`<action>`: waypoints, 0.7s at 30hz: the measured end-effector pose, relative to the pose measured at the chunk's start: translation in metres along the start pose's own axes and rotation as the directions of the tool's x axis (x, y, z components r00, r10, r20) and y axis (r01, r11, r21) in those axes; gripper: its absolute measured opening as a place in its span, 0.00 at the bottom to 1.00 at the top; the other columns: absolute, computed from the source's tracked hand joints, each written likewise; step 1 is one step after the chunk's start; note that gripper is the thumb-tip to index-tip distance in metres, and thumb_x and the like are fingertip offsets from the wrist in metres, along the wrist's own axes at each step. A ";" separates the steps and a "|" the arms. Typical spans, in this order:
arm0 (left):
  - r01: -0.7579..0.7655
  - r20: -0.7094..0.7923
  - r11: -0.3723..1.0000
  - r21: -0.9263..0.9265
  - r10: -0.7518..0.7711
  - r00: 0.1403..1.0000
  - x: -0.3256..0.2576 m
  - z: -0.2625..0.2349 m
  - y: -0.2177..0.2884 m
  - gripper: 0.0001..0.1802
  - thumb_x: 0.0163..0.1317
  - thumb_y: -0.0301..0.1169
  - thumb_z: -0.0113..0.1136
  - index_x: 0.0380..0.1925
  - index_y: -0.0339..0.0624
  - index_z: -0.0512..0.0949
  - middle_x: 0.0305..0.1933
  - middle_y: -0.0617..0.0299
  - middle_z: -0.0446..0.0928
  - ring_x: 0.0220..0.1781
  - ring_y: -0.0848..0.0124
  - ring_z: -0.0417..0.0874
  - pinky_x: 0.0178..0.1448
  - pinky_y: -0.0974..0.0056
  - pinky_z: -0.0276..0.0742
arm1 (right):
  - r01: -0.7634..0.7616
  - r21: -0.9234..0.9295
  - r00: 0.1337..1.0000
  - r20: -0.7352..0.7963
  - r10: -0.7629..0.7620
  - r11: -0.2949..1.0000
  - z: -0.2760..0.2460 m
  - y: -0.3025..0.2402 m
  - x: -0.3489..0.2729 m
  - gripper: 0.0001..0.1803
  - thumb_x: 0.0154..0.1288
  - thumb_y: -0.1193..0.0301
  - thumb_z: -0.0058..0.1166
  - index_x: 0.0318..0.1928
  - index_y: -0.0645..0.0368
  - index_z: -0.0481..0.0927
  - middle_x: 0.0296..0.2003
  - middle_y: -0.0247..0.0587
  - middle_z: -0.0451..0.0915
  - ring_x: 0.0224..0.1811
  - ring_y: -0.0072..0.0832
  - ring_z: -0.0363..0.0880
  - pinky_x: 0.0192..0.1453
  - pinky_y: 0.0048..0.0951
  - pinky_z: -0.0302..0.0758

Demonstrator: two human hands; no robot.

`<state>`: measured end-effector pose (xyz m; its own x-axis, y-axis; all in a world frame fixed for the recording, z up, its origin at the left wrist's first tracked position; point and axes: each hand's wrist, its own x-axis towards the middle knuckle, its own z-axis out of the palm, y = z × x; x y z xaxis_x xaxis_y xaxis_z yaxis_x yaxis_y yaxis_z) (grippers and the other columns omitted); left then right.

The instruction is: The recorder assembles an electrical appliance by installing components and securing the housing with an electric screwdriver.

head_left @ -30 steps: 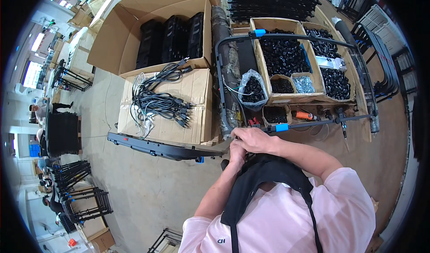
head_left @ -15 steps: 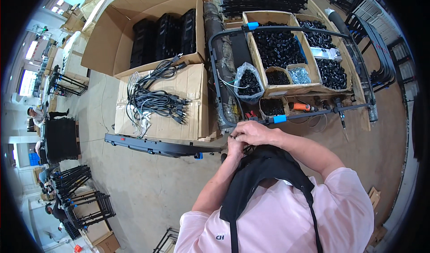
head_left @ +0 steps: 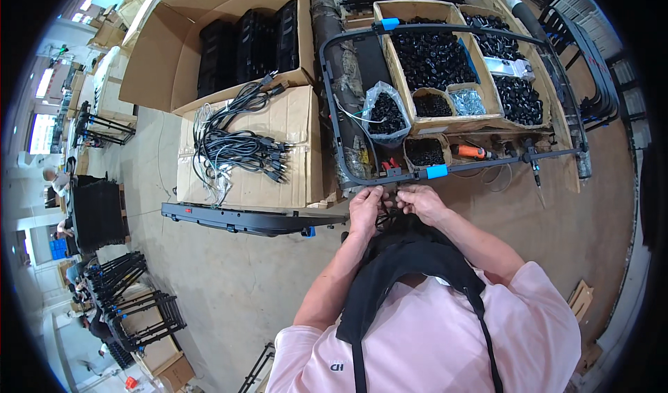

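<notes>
My left hand (head_left: 367,211) is closed in a pinch just below the near edge of a black tubular frame (head_left: 348,174). Beside it, to the right, my right hand (head_left: 420,204) is also pinched, its fingertips pointing toward the left hand. Something small and dark shows between the two sets of fingertips, too small to name. A blue sleeve (head_left: 436,171) wraps the frame's near bar just beyond my right hand. Dark thin pieces lie under the hands, partly hidden by them and by my black apron (head_left: 407,254).
Wooden bins (head_left: 456,123) of small black parts and screws stand inside the frame, beside a plastic bag (head_left: 386,115) of black parts and an orange-handled tool (head_left: 470,151). Black cables (head_left: 243,146) lie on a carton (head_left: 299,177) at left. A black bar (head_left: 257,220) runs before it.
My hands have moved from overlapping each other to side by side, with a small gap between them. The right hand has shifted right. The view has tilted slightly.
</notes>
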<state>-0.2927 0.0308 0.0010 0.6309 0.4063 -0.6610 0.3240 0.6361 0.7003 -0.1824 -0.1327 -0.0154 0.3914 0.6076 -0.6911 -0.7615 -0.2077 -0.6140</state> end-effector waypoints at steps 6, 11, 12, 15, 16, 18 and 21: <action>0.026 0.043 0.996 0.082 -0.030 0.999 0.004 -0.005 0.009 0.14 0.75 0.38 0.66 0.48 0.41 0.77 0.40 0.61 0.85 0.36 0.71 0.90 0.37 0.65 0.86 | 0.011 0.131 0.999 -0.041 -0.006 0.991 0.027 0.008 0.024 0.08 0.78 0.68 0.60 0.43 0.59 0.84 0.32 0.31 0.81 0.28 0.19 0.74 0.32 0.22 0.69; 0.121 0.058 0.985 0.123 -0.129 0.990 0.009 -0.014 0.012 0.14 0.75 0.40 0.66 0.48 0.44 0.77 0.38 0.64 0.85 0.33 0.74 0.87 0.37 0.68 0.82 | -0.022 0.251 0.999 -0.024 0.029 0.968 0.040 0.006 0.023 0.08 0.77 0.68 0.62 0.41 0.60 0.84 0.30 0.30 0.77 0.28 0.21 0.73 0.30 0.23 0.66; 0.143 0.104 0.983 0.116 -0.155 0.982 0.010 -0.016 0.011 0.14 0.75 0.41 0.66 0.48 0.44 0.77 0.38 0.64 0.85 0.34 0.75 0.86 0.36 0.69 0.81 | -0.023 0.259 0.999 -0.020 0.029 0.966 0.040 0.006 0.022 0.09 0.77 0.68 0.62 0.40 0.60 0.84 0.30 0.30 0.76 0.28 0.22 0.73 0.30 0.23 0.66; 0.145 0.100 0.979 0.145 -0.160 0.982 0.007 -0.012 0.015 0.14 0.76 0.42 0.65 0.46 0.44 0.78 0.37 0.65 0.85 0.34 0.75 0.86 0.36 0.70 0.79 | -0.015 0.244 1.000 0.019 0.011 0.970 0.035 0.011 0.021 0.08 0.78 0.66 0.61 0.43 0.58 0.85 0.30 0.28 0.77 0.30 0.20 0.73 0.32 0.23 0.67; 0.143 0.100 0.980 0.142 -0.158 0.982 0.005 -0.013 0.015 0.14 0.76 0.42 0.65 0.46 0.44 0.78 0.37 0.65 0.85 0.34 0.75 0.86 0.36 0.70 0.79 | -0.009 0.218 0.999 0.054 -0.003 0.976 0.037 0.007 0.017 0.09 0.78 0.65 0.60 0.46 0.56 0.86 0.31 0.27 0.78 0.31 0.18 0.73 0.34 0.24 0.67; 0.179 0.134 0.967 0.183 -0.205 0.970 0.001 -0.016 0.015 0.13 0.77 0.42 0.63 0.46 0.44 0.79 0.36 0.65 0.85 0.34 0.75 0.86 0.37 0.69 0.80 | -0.013 0.141 0.999 0.051 0.006 0.990 0.040 -0.002 0.008 0.09 0.79 0.66 0.58 0.46 0.58 0.86 0.31 0.27 0.78 0.30 0.19 0.73 0.33 0.24 0.66; 0.172 0.169 0.964 0.202 -0.207 0.964 -0.003 -0.021 0.006 0.14 0.79 0.41 0.60 0.47 0.41 0.81 0.36 0.64 0.85 0.34 0.74 0.85 0.37 0.69 0.81 | 0.034 -0.086 0.997 0.066 -0.028 0.996 0.041 -0.008 -0.003 0.13 0.79 0.67 0.56 0.53 0.62 0.86 0.35 0.30 0.82 0.34 0.21 0.76 0.36 0.25 0.70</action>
<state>-0.3077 0.0474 0.0019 0.6598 0.1488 -0.7365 0.5636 0.5503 0.6161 -0.1987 -0.1011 0.0070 0.3774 0.6626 -0.6469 -0.7005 -0.2526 -0.6674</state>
